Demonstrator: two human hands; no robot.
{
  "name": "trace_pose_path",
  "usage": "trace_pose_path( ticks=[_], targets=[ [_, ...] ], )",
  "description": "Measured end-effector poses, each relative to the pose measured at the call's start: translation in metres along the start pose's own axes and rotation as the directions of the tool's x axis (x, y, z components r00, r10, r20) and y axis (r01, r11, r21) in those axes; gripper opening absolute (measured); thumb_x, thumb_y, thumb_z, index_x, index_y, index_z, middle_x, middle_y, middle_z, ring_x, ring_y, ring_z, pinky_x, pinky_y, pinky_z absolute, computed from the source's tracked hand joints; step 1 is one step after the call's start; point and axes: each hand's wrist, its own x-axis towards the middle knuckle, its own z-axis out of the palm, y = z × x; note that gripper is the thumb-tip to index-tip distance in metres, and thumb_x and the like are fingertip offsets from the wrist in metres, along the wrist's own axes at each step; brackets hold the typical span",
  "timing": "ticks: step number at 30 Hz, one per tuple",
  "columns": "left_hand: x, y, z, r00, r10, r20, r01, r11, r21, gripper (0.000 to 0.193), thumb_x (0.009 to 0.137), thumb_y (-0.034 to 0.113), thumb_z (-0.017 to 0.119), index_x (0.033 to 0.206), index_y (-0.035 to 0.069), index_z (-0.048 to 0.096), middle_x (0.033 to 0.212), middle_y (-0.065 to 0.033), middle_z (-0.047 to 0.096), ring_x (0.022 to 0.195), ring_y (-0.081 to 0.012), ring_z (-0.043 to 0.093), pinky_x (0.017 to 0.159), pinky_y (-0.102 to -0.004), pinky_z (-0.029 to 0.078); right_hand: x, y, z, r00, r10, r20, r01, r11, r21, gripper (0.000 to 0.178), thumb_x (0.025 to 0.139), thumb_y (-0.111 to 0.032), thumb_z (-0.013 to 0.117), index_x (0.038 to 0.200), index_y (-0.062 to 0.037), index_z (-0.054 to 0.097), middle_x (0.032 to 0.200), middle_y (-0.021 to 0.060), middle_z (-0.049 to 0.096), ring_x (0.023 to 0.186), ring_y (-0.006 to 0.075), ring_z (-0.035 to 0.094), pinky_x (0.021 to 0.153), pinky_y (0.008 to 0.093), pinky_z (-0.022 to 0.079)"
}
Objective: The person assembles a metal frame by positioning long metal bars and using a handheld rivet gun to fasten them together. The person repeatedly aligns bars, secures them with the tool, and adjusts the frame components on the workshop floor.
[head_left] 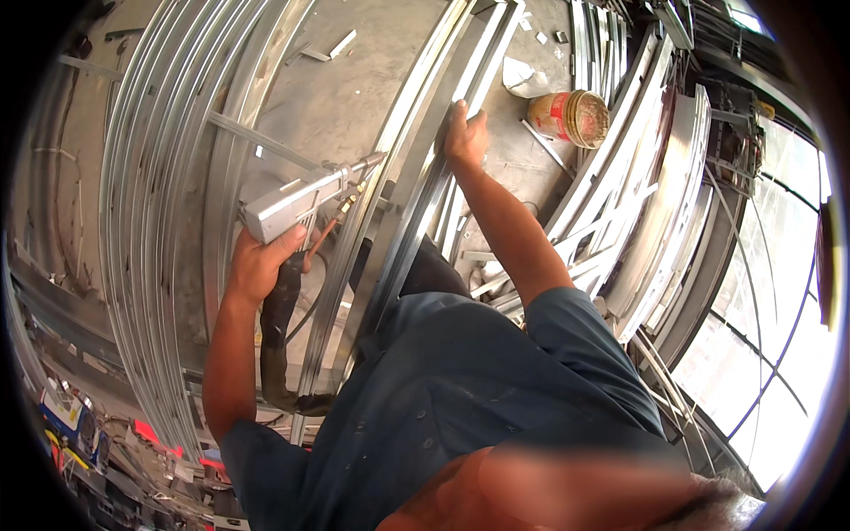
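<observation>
My left hand [258,265] is closed around the grip of a silver, boxy hand tool [292,202] with a narrow nozzle. A copper-coloured piece and brass-coloured fittings show at its side; its exact kind I cannot tell. The nozzle points right, and its tip is at a long metal rail [409,119]; whether they touch I cannot make out. Farther right, my right hand [467,140] grips a parallel silver metal channel [453,115], with the thumb along its top. The channel runs from the far side toward my body, past my dark trousers.
Several long metal profiles [159,168] lie stacked at left, with a crossbar [266,139] beside them. A stained bucket [568,119] stands beyond my right hand. More metal lengths [660,199] are piled at right. Offcuts [329,49] lie on the concrete floor.
</observation>
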Motion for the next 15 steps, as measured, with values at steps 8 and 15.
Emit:
trace_pose_path(
  ticks=[8,15],
  targets=[
    [-0.0005,0.0016,0.0028,1.000,-0.021,-0.006,0.021,0.999,0.047,0.040,0.092,0.022,0.068,0.123,-0.002,0.061,0.089,-0.0086,0.070,0.064,-0.0154,0.063,0.058,-0.0293,0.051,0.0026,0.0043,0.0016,0.999,-0.029,0.014,0.029,1.000,0.002,0.061,0.097,-0.052,0.049,0.121,0.0050,0.052,0.116,0.0311,0.062,0.110,0.0478,0.059,0.095,0.0505,0.045],
    [-0.0012,0.0004,0.0048,1.000,-0.019,-0.015,0.020,0.998,0.066,0.040,0.092,0.022,0.068,0.123,-0.002,0.061,0.089,-0.0086,0.070,0.064,-0.0153,0.064,0.059,-0.0289,0.051,0.0011,0.0016,0.0015,1.000,-0.016,0.003,0.016,1.000,-0.001,0.061,0.096,-0.051,0.050,0.120,0.0049,0.053,0.116,0.0306,0.062,0.111,0.0476,0.059,0.095,0.0504,0.045]
  ],
)
